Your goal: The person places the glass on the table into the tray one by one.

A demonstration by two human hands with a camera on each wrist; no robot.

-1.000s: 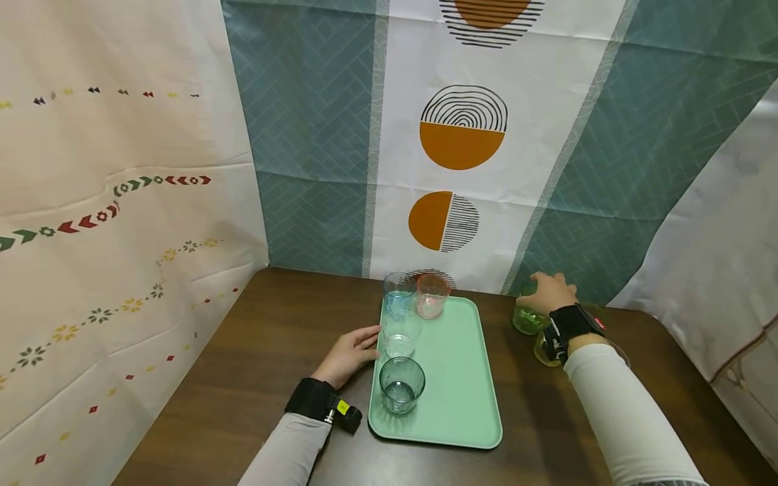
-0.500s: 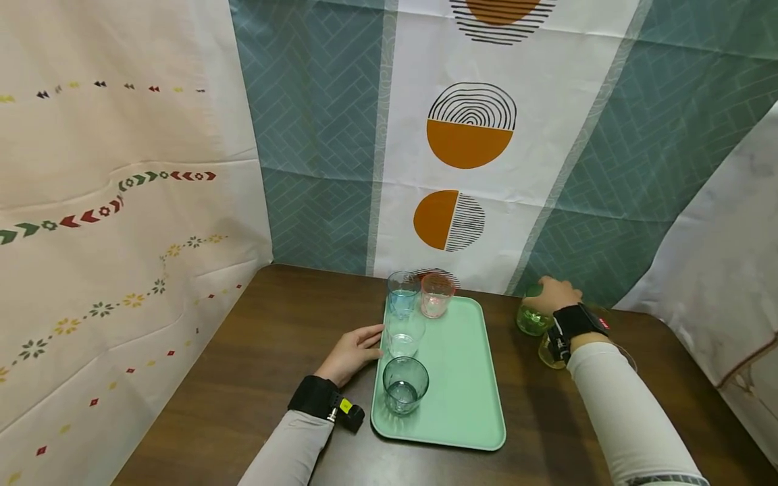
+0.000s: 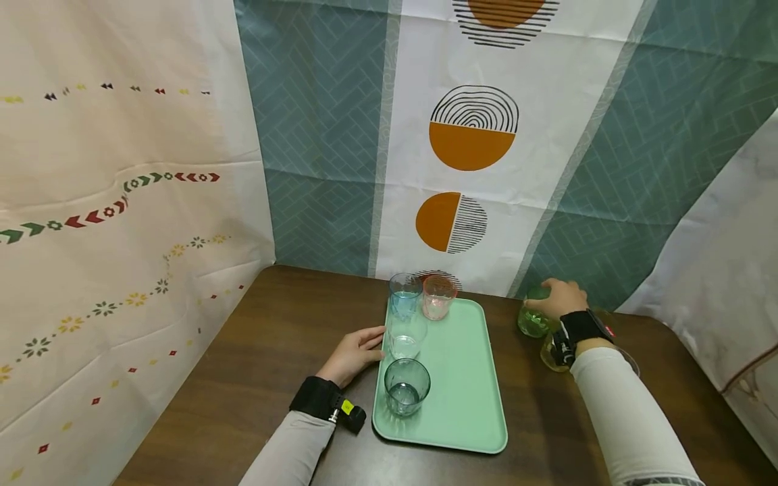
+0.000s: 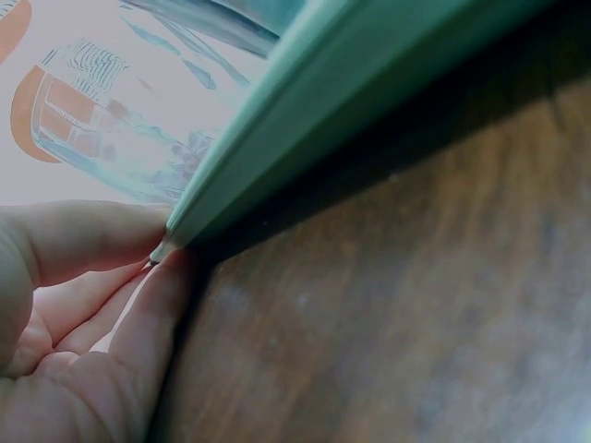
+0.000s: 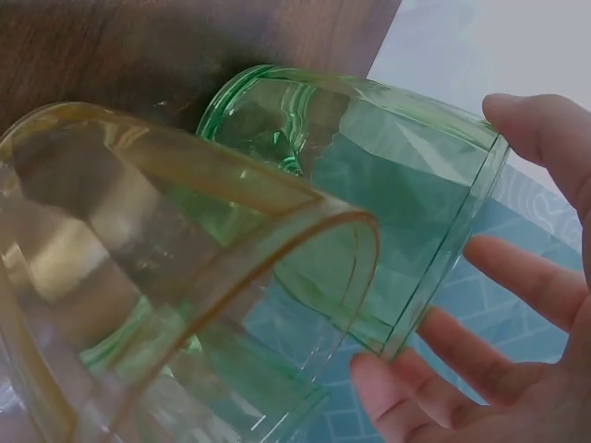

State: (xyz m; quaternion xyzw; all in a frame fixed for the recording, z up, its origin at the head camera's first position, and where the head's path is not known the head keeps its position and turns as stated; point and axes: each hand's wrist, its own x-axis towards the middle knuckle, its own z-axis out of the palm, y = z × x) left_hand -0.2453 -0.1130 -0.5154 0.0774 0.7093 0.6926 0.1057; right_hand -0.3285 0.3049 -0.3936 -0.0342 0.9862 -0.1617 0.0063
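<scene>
My left hand (image 3: 352,354) pinches the left rim of the light green tray (image 3: 456,378); thumb and finger meet on its edge in the left wrist view. At the right back, my right hand (image 3: 559,299) holds a green glass (image 3: 533,322) by its rim from above, thumb and fingers spread around it in the right wrist view. The glass stands on the table. Close before it is a yellow glass (image 5: 175,212), partly covered by my wrist in the head view. Along the tray's left side stand a grey glass (image 3: 406,388), a clear glass (image 3: 405,341) and a blue glass (image 3: 404,297).
A pink glass (image 3: 438,300) is at the tray's far end, beside the blue one. More glass rims show under my right forearm, partly hidden. The brown wooden table (image 3: 286,324) meets a patterned cloth (image 3: 316,135) at the back, with light cloths on either side.
The head view has shifted a little. Both hands keep their places, the left at the tray rim and the right at the green glass; no glass has visibly moved.
</scene>
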